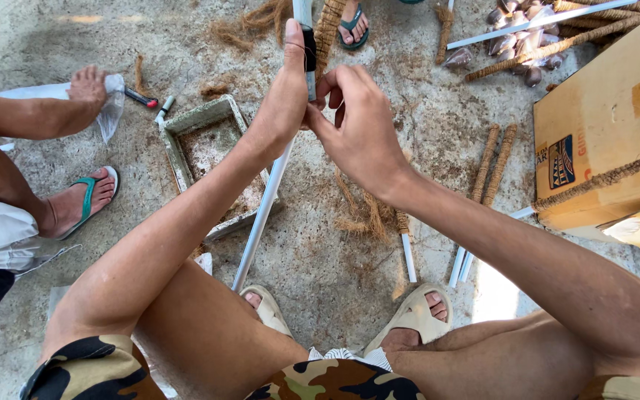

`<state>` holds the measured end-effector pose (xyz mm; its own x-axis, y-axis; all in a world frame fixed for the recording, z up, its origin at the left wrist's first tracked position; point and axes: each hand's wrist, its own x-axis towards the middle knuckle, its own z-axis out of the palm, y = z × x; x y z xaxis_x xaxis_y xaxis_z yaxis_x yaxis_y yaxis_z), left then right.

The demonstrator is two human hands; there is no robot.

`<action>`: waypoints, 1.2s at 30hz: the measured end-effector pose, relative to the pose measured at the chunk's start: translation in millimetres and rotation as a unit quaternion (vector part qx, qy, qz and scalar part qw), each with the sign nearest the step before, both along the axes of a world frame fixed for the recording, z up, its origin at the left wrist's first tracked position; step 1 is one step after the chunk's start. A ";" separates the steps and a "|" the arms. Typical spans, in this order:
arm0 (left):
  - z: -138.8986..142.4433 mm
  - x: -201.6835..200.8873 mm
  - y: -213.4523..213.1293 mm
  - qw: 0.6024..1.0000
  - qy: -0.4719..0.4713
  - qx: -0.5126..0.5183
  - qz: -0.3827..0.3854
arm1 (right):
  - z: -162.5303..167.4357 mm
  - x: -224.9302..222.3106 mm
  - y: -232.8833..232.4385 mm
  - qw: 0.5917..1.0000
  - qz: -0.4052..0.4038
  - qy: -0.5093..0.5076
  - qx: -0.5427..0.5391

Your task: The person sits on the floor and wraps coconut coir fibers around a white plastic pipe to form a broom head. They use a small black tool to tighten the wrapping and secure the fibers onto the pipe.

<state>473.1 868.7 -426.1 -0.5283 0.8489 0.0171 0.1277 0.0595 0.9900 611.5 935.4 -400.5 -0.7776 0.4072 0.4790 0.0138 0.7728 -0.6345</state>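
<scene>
The white pipe (pixel 261 215) runs off the top edge (upper end unseen).

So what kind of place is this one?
Likely an informal floor-level craft workshop: bare concrete floor strewn with brown coir fibre, fibre-wrapped white plastic pipes, a brown cardboard box.

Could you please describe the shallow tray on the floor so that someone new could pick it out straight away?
Start from the long white pipe that the left hand grips and the right hand touches. Just to the pipe's left, on the concrete floor, lies the tray: a shallow rectangular box with pale, worn walls and brown crumbs inside, the only open container there.
</scene>
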 end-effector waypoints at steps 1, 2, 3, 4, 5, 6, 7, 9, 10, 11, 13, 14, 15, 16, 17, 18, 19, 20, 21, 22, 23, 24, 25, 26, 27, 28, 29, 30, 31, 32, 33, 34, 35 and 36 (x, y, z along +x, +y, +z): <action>-1.3 -0.4 0.6 1.000 0.003 0.004 -0.006 | -3.5 -3.5 1.9 1.000 -0.008 0.007 0.008; -2.4 -1.1 0.8 1.000 0.007 0.009 -0.012 | -6.7 -6.3 3.8 1.000 -0.012 0.005 0.001; -3.6 -1.7 1.1 1.000 0.020 -0.006 -0.005 | -9.5 -8.1 5.8 1.000 -0.017 0.001 -0.006; -4.6 -2.5 1.7 0.999 0.031 -0.020 0.001 | -11.7 -8.8 7.4 1.000 -0.023 -0.003 -0.014; -5.7 -3.0 2.0 0.998 0.042 -0.036 0.006 | -13.1 -9.8 8.2 0.999 -0.027 -0.014 -0.013; -6.8 -3.6 2.0 0.997 0.061 -0.044 0.009 | -13.6 -9.8 8.7 0.999 -0.031 -0.023 -0.011; -7.7 -4.5 2.4 0.995 0.080 -0.052 0.012 | -13.3 -8.6 9.2 0.999 -0.034 -0.032 -0.010; -9.0 -6.4 2.7 0.991 0.114 -0.067 0.013 | -9.8 -4.6 9.6 0.998 -0.007 -0.045 -0.054; -9.6 -6.9 2.9 0.989 0.128 -0.075 0.013 | -6.6 -1.5 10.2 0.996 0.008 -0.053 -0.075; -10.2 -7.4 3.0 0.986 0.143 -0.083 0.014 | -3.2 1.1 10.4 0.994 0.012 -0.061 -0.086; -10.8 -7.5 3.0 0.980 0.176 -0.093 0.011 | 3.6 6.5 11.1 0.991 0.018 -0.077 -0.106; -10.7 -7.3 2.7 0.976 0.193 -0.097 0.010 | 6.5 8.9 11.4 0.990 0.026 -0.102 -0.095; -10.4 -7.0 2.1 0.978 0.187 -0.092 0.005 | 8.8 11.0 11.7 0.988 0.034 -0.126 -0.084; -10.0 -6.5 1.1 0.980 0.181 -0.087 0.000 | 10.4 12.8 11.8 0.985 0.043 -0.150 -0.073; -8.9 -6.0 -0.1 0.981 0.175 -0.081 -0.006 | 11.3 14.6 11.8 0.985 0.046 -0.157 -0.062; -7.6 -5.6 -1.6 0.983 0.164 -0.083 -0.008 | 11.5 16.3 11.9 0.984 0.049 -0.164 -0.051; -6.3 -4.8 -3.4 0.985 0.152 -0.085 -0.012 | 11.4 18.4 12.3 0.983 0.051 -0.172 -0.041; -4.7 -3.8 -5.3 0.986 0.140 -0.087 -0.016 | 11.0 20.6 13.0 0.980 0.054 -0.185 -0.041; -3.0 -3.4 -7.6 0.987 0.131 -0.089 -0.018 | 10.6 22.6 14.0 0.978 0.059 -0.196 -0.041; -1.1 -3.4 -10.2 0.988 0.123 -0.090 -0.018 | 10.4 24.4 15.6 0.975 0.065 -0.207 -0.040; 0.8 -3.5 -12.2 0.989 0.115 -0.092 -0.016 | 10.5 26.3 17.8 0.974 0.075 -0.212 -0.040; 2.4 -3.2 -13.7 0.989 0.111 -0.096 -0.023 | 10.8 28.6 20.4 0.971 0.084 -0.218 -0.041; 3.7 -2.6 -15.1 0.989 0.105 -0.101 -0.031 | 11.2 30.8 22.7 0.969 0.094 -0.225 -0.043; 4.8 -2.2 -15.8 0.989 0.099 -0.106 -0.039 | 11.6 32.7 25.2 0.966 0.093 -0.238 -0.034; 6.1 -2.3 -15.8 0.990 0.081 -0.105 -0.044 | 12.4 34.8 27.9 0.963 0.092 -0.250 -0.024; 7.1 -2.6 -16.1 0.991 0.063 -0.104 -0.049 | 13.1 36.8 30.3 0.961 0.091 -0.262 -0.015; 7.8 -2.8 -16.4 0.992 0.045 -0.103 -0.054 | 13.9 38.4 32.6 0.958 0.091 -0.270 0.010; 8.3 -3.2 -16.7 0.992 0.042 -0.097 -0.062 | 14.6 40.2 34.6 0.956 0.090 -0.277 0.033; 8.5 -3.6 -17.4 0.993 0.039 -0.090 -0.070 | 15.2 42.3 36.5 0.953 0.088 -0.285 0.057; 8.6 -4.0 -17.9 0.993 0.036 -0.083 -0.077 | 15.9 44.7 38.4 0.951 0.097 -0.288 0.063; 8.5 -4.3 -18.4 0.993 0.032 -0.079 -0.080 | 16.5 46.8 40.4 0.949 0.107 -0.289 0.069; 8.2 -4.5 -18.9 0.993 0.028 -0.076 -0.083 | 16.6 48.1 42.2 0.947 0.117 -0.291 0.075; 7.8 -4.6 -19.1 0.993 0.023 -0.072 -0.086 | 16.3 48.9 43.9 0.942 0.115 -0.305 0.083; 7.3 -4.5 -19.0 0.992 0.034 -0.082 -0.085 | 15.9 50.0 46.1 0.936 0.112 -0.320 0.090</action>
